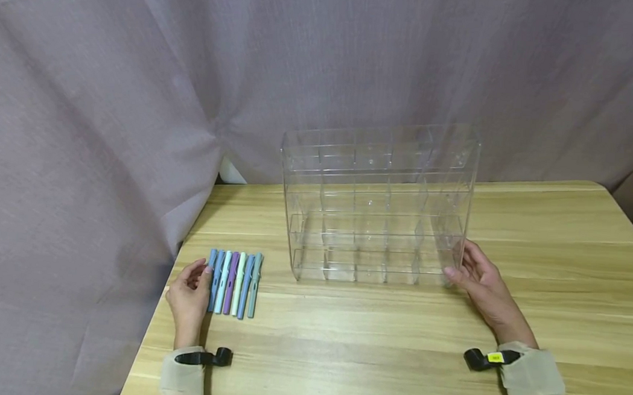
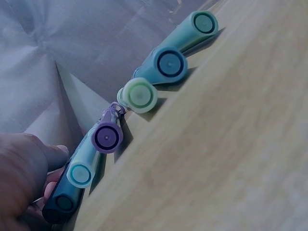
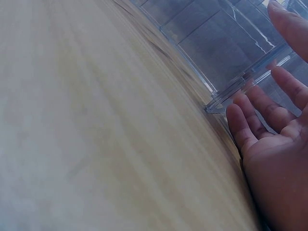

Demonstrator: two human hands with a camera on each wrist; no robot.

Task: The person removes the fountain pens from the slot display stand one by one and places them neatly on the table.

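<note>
A clear plastic organizer [image 1: 369,225] with rows of compartments stands upright on the table. My right hand [image 1: 487,286] holds its lower right side, the thumb across the front edge and the fingers along the outer wall. In the right wrist view those fingers [image 3: 260,108] meet the transparent corner. Several slim capped pens lie side by side to the left, among them a purple pen [image 1: 231,283], a pale green pen [image 1: 239,283] and a grey-green pen [image 1: 255,284]. Beside the row's left end, my left hand [image 1: 188,292] touches the outermost blue pen [image 1: 213,260] with loosely bent fingers.
The wooden table [image 1: 361,357] has a rounded far right corner. A grey-mauve curtain [image 1: 358,55] hangs behind it and down its left side, close to the organizer's back. Black wrist cameras sit on both sleeves.
</note>
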